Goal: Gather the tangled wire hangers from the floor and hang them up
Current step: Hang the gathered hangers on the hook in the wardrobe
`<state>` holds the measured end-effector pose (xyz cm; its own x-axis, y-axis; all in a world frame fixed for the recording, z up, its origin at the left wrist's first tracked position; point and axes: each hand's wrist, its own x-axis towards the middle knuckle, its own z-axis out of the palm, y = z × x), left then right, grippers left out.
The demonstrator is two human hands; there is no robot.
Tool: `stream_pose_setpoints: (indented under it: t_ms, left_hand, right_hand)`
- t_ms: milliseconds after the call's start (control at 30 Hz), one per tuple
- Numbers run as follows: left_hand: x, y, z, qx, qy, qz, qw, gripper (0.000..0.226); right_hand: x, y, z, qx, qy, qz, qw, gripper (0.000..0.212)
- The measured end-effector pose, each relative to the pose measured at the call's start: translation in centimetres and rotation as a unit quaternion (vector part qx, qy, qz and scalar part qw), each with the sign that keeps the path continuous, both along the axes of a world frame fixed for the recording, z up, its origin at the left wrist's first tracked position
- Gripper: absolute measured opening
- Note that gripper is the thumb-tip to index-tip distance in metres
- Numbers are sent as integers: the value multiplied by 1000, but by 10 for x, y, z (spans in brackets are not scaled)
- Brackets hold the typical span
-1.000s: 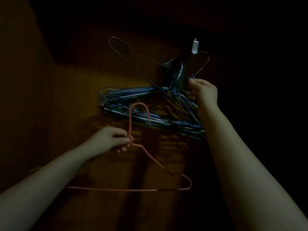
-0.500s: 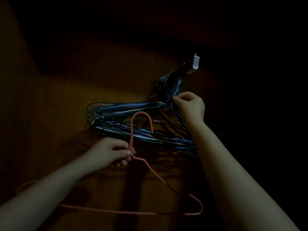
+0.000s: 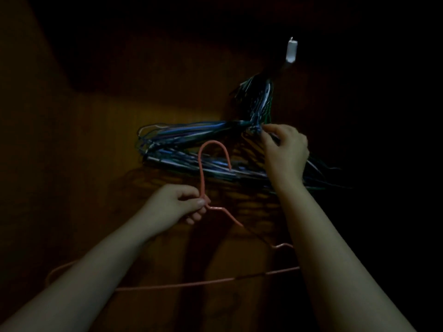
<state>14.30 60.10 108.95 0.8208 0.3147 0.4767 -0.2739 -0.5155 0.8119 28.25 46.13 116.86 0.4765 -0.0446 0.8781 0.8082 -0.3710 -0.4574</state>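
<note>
Dimness covers the wooden panel (image 3: 115,144). At near left, the left hand (image 3: 175,207) pinches the pink hanger (image 3: 202,173) at its twisted neck, and the hanger's hook overlaps the bundle of blue hangers (image 3: 187,133) behind it. Farther right, the right hand (image 3: 285,152) grasps that bundle's neck with curled fingers, beneath the white hook (image 3: 292,52). The right forearm hides the pink hanger's right corner, which showed a moment ago.

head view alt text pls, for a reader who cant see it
In dim light, a left hand holds a pink wire hanger by its neck while the right hand pinches a bundle of blue hangers at its neck. The bundle lies against a wooden surface below a small white hook.
</note>
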Motion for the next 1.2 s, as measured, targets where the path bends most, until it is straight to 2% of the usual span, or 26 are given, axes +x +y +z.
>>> stream_pose_setpoints:
  t_ms: [67,167,233,300,400,467,633,733,933,1067,1200]
  left_hand:
    - [-6,-7,-7,-14,-3,8,1000,19]
    - [-13,-19,-20,-35,1,19,999,19]
    - [-16,-27,-33,-53,7,24,998,19]
    - [-20,-37,-51,-70,17,27,997,17]
    - [-29,-51,-84,-91,37,40,994,15]
    - [-36,-58,-106,-109,48,52,992,16]
    - [-52,-75,-139,-145,64,72,985,19]
    - [-61,-88,-143,-175,53,78,980,22]
    - [-78,-118,-146,-318,38,21,947,38]
    - [-85,-117,-145,-302,61,-4,951,43]
    - [-90,-113,-139,-212,82,14,974,38]
  right_hand:
    - [-19,-8,-22,26,1,0,1000,23]
    - [-59,-15,-77,103,9,100,990,18]
    - [-87,-14,-126,113,42,154,981,14]
    - [-109,-14,-171,61,126,197,970,9]
    - [-124,-17,-212,-56,233,218,946,22]
    - [-129,-23,-224,-101,253,209,939,27]
    - [-146,-37,-244,-144,280,196,928,33]
    - [-153,-44,-247,-135,290,209,924,35]
    - [-157,-49,-243,-106,292,221,924,37]
    - [-145,-53,-240,-98,287,231,925,21]
    - [-132,-59,-233,-121,278,257,917,10]
